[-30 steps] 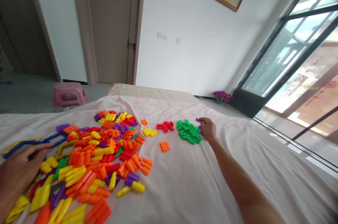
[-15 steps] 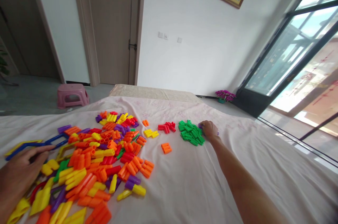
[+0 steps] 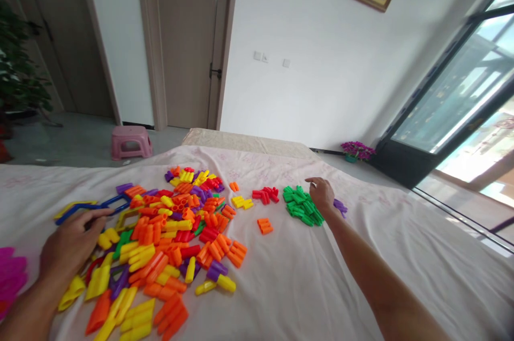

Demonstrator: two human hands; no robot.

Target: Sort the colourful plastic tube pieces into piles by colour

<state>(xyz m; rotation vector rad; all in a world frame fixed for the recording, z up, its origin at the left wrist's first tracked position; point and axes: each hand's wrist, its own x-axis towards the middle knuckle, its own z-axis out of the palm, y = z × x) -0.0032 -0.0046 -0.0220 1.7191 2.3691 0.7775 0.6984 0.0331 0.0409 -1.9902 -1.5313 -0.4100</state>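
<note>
My left hand (image 3: pixel 74 239) lies at the left edge of a big mixed heap of plastic building pieces (image 3: pixel 176 244), orange, yellow, red and purple. Its fingers are stretched out beside the blue frame-shaped pieces (image 3: pixel 86 207), and nothing shows in them. Over the right side of a green pile of pieces (image 3: pixel 301 206) hovers my right hand (image 3: pixel 321 194), its fingers extended to the left and holding nothing visible. Purple pieces (image 3: pixel 341 207) lie just right of its wrist, partly hidden. Small groups of red pieces (image 3: pixel 265 195) and yellow pieces (image 3: pixel 242 202) sit between heap and green pile.
An orange piece (image 3: pixel 265 226) lies alone in the middle of the pale cloth (image 3: pixel 305 282). At the lower left edge is a magenta object (image 3: pixel 11 279). Beyond the cloth stand a pink stool (image 3: pixel 131 142) and a potted purple flower plant (image 3: pixel 357 150).
My right hand has lifted and come leftward off the purple pieces, which now show behind it. My left hand stays by the blue pieces. The view has turned a little left.
</note>
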